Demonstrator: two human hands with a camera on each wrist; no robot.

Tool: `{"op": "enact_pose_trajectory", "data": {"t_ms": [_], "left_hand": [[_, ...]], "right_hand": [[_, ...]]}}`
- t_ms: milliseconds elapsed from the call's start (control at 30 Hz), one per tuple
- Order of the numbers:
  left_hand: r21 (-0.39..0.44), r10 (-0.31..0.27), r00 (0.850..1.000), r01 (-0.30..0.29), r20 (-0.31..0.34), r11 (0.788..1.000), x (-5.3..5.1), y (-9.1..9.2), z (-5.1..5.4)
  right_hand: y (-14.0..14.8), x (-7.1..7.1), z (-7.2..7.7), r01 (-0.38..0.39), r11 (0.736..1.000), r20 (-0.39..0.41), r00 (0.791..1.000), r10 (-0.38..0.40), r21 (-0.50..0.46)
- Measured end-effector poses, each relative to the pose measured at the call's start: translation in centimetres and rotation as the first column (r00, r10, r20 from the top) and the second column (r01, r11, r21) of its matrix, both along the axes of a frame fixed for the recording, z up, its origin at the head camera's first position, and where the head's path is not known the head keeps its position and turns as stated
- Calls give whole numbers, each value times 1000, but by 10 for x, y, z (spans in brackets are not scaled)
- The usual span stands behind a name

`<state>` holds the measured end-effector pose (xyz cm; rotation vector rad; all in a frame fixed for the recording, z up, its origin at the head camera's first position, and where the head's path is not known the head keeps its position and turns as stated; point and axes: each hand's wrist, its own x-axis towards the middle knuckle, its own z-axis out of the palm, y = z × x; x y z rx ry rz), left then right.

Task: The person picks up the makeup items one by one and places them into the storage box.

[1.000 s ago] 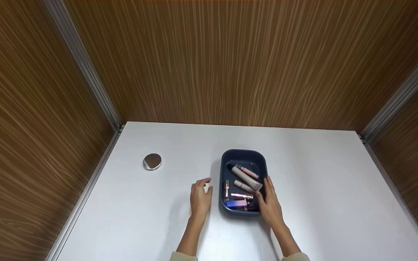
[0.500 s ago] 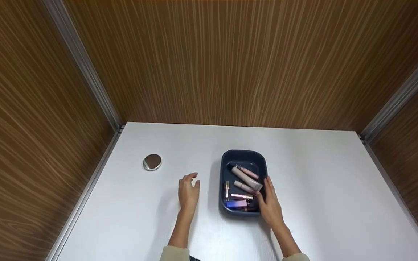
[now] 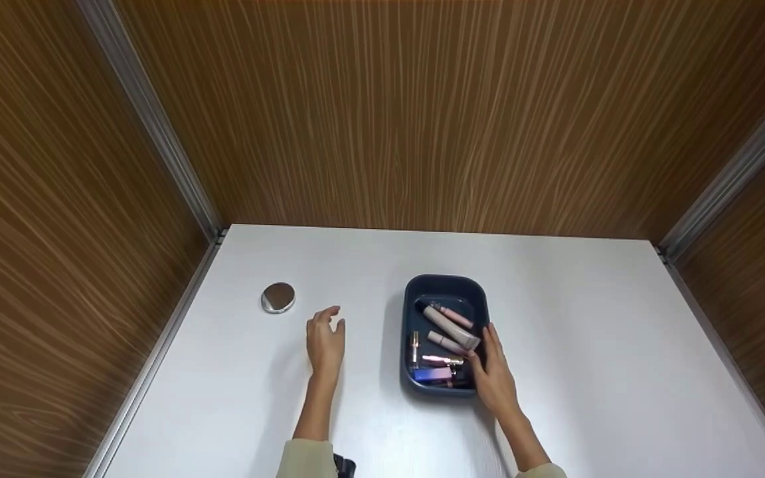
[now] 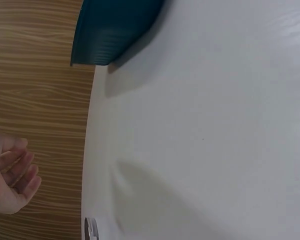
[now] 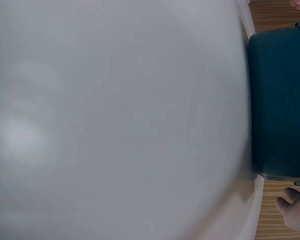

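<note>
My left hand (image 3: 325, 345) is above the white table with its fingers loosely bent and nothing between them. Ahead of it and to its left lies a round pocket mirror (image 3: 278, 297) with a silver rim. The left wrist view shows this same hand (image 4: 12, 172), and the mirror (image 4: 91, 229) partly cut off. My right hand (image 3: 497, 385) grips the right side of a dark blue plastic bin (image 3: 445, 277), thumb over the rim. Inside the bin are a beige cosmetic tube (image 3: 450, 325), a pink gloss tube (image 3: 457, 317), a pale tube (image 3: 447, 343) and several lipsticks.
A white table (image 3: 588, 345) carries everything, backed by a wood-grain panel (image 3: 396, 119). Wood-grain side walls with grey metal strips (image 3: 163, 133) flank it. A small black object (image 3: 344, 466) shows beside the left sleeve.
My left hand has moved left and slightly forward, away from the bin and nearer the mirror. The right hand and the bin have stayed put.
</note>
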<state>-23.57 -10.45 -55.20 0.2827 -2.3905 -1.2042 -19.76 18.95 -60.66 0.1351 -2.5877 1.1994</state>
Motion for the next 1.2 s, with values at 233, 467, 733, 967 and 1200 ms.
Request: {"op": "enact_pose_trajectory", "data": {"t_ms": [233, 467, 733, 967, 1200], "left_hand": [[-1, 25, 1000, -25, 6, 1000, -4, -10, -1], [-2, 52, 998, -52, 37, 999, -8, -22, -3], [-22, 84, 995, -83, 49, 996, -12, -38, -8], [-71, 101, 994, -98, 47, 993, -15, -52, -12], [-53, 127, 988, -123, 85, 991, -20, -66, -13]], "right_hand": [[0, 1, -2, 8, 1000, -19, 1000, -8, -5], [0, 3, -1, 2, 1000, -5, 1000, -2, -12], [0, 2, -3, 2, 1000, -28, 1000, -2, 2], [1, 2, -3, -19, 1000, -34, 999, 19, 9], [2, 0, -1, -20, 1000, -39, 999, 20, 9]]}}
